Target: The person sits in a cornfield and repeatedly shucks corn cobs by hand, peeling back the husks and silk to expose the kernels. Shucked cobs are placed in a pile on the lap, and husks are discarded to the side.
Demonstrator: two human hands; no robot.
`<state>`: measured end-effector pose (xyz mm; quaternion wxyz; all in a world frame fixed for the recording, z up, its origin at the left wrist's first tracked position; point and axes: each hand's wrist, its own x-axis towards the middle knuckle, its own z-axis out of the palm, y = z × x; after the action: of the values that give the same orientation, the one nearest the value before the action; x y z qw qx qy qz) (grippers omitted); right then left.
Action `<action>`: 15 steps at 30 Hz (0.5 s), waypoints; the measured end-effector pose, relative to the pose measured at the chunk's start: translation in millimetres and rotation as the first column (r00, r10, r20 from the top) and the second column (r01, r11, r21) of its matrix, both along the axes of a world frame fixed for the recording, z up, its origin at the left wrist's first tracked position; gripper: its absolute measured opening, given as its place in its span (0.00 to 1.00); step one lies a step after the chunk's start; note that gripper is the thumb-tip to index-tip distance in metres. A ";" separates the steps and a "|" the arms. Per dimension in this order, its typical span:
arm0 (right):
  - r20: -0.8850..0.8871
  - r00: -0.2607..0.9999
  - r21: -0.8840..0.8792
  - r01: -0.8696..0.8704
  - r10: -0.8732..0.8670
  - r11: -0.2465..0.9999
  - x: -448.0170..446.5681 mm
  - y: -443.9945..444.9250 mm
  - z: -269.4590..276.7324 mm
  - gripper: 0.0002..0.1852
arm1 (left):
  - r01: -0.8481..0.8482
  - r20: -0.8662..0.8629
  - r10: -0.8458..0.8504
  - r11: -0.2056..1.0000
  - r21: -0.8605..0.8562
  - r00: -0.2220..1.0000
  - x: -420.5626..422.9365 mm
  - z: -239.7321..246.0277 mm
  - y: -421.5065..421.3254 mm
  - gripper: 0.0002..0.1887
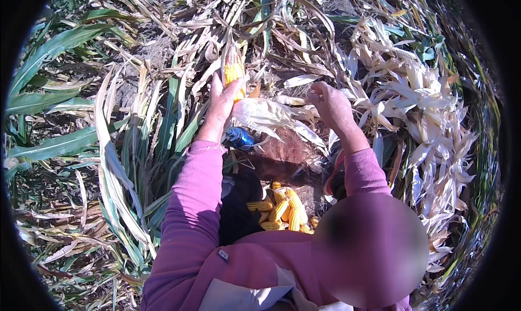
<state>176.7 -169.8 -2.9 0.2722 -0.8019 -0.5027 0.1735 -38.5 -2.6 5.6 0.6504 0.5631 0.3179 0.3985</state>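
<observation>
My left hand [221,101] holds an ear of corn [233,73] upright, its yellow kernels partly bare and dry husk still covering the tip. Pale husk leaves [260,111] hang from the ear's base towards the right. My right hand [331,105] is raised to the right of these leaves, its fingers curled; whether something thin is between them cannot be told. Between my legs lies a pile of husked yellow corn ears [287,209].
A blue bottle-like object [241,139] lies below my left hand, beside reddish-brown corn silk [285,146]. A heap of pale husks [423,103] lines the right. Dry stalks and green corn leaves [61,52] cover the ground on the left.
</observation>
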 end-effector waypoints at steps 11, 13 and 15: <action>-0.736 0.614 0.343 -0.022 0.283 0.939 -31.3 15.6 18.6 0.28 | 0.653 -0.065 -0.671 0.735 -0.180 0.738 19.1 -9.4 -40.5 0.41; -0.812 0.514 0.308 -0.026 0.277 0.951 -29.8 9.8 23.0 0.27 | 0.668 -0.012 -0.678 0.726 -0.164 0.735 19.1 0.9 -45.0 0.41; -0.799 0.486 0.366 -0.072 0.353 0.928 -24.8 5.6 24.5 0.26 | 0.696 0.010 -0.717 0.673 -0.251 0.697 13.9 1.3 -37.4 0.42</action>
<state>151.9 -164.2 21.6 0.5714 -0.4945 -0.4188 0.5034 -24.6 -40.0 6.9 0.8009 0.5777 0.1492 0.0498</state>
